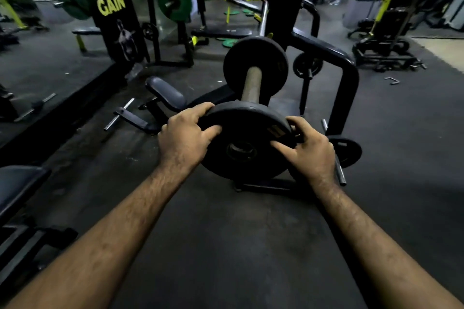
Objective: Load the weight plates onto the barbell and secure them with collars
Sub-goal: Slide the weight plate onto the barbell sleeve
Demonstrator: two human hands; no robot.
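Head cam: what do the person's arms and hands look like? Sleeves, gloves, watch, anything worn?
Both forearms are bare up to the frame edge, with no sleeves in view. The left hand and right hand are bare: no gloves, wraps or straps. No watch, band or ring shows on either wrist or on the visible fingers. Forearm hair is visible; no markings or tattoos can be made out.

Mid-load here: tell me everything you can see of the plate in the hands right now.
The near plate is a black, round disc, matte and scuffed, with a raised rim, a metal-lined centre hole and a small yellowish label near its right edge. It faces the camera, tilted slightly back, at the near end of the bar sleeve; whether the sleeve has entered the hole cannot be told. The left hand grips its left rim, the right hand its right rim.
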